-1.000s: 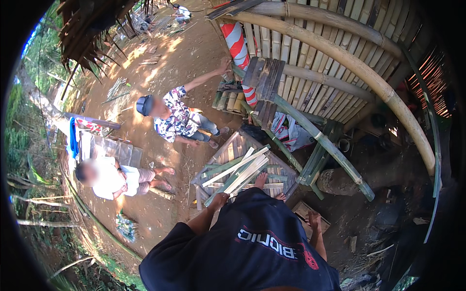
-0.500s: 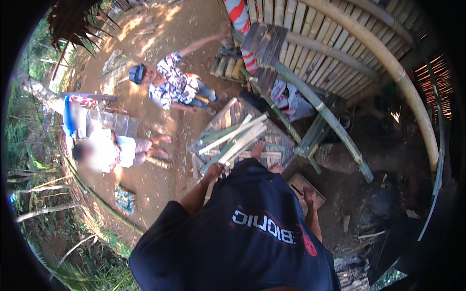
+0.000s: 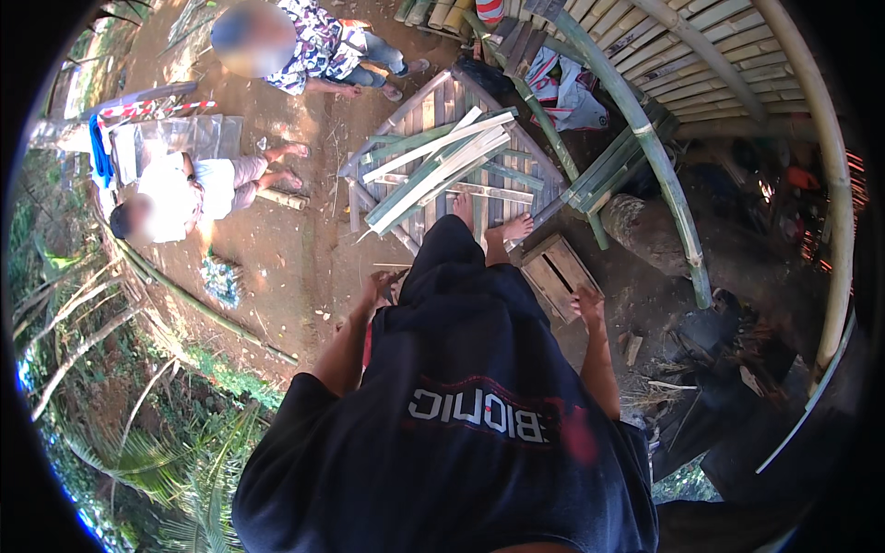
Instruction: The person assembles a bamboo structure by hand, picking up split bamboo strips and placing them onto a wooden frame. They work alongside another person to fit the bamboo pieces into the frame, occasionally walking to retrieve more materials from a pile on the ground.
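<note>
The person in the dark shirt stands with bare feet on a slatted bamboo panel lying on the dirt ground. A bundle of long split bamboo strips lies diagonally across the panel, just ahead of the feet, and is not touched by either hand.

The left hand hangs low by the left hip, close to the dark trousers; its fingers are loosely curled, and whether it pinches anything cannot be told. The right hand hangs on the right side with fingers loosely spread and holds nothing; it is just beside a small wooden crate that sits at the right corner of the panel.

To the right, thick green bamboo poles slant across a bamboo slat wall, and a log lies near the crate. On the left, a second person in a white top sits on the ground beside a sheet of clear plastic, and a third person in a patterned shirt crouches near the panel's far edge. Green plants line the lower left
</note>
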{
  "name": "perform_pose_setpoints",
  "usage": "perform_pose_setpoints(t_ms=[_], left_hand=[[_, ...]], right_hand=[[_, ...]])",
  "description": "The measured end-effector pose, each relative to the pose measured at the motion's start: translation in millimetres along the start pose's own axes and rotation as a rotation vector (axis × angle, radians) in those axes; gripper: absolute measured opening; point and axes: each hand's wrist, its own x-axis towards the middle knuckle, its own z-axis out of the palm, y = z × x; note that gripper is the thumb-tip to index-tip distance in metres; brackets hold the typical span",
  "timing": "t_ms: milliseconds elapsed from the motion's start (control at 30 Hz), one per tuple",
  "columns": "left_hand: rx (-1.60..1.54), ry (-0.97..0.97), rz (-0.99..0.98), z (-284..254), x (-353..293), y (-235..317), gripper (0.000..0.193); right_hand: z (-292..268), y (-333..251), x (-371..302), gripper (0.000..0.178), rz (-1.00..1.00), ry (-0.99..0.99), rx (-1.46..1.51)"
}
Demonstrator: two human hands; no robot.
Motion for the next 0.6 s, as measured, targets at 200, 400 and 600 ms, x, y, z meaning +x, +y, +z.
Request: perform_pose_setpoints(t_ms=[200, 400, 600], left_hand=[[0.387, 0.216, 0.081, 21.0, 4.7, 13.9, 0.03], [0.913, 0.176, 0.201, -3.4, 144.6, 28.7, 0.04], [1.205, 0.257, 0.359, -35.7, 437.6, 46.2, 0.026]], right_hand=[[23.2, -74.0, -3.0, 0.038, 0.063, 0.04, -0.111], [79.6, -8.4, 49.8, 0.038, -0.06, -0.012, -0.4], [192.3, -1.7, 93.3, 0.058, -0.291, -0.004, -0.663]])
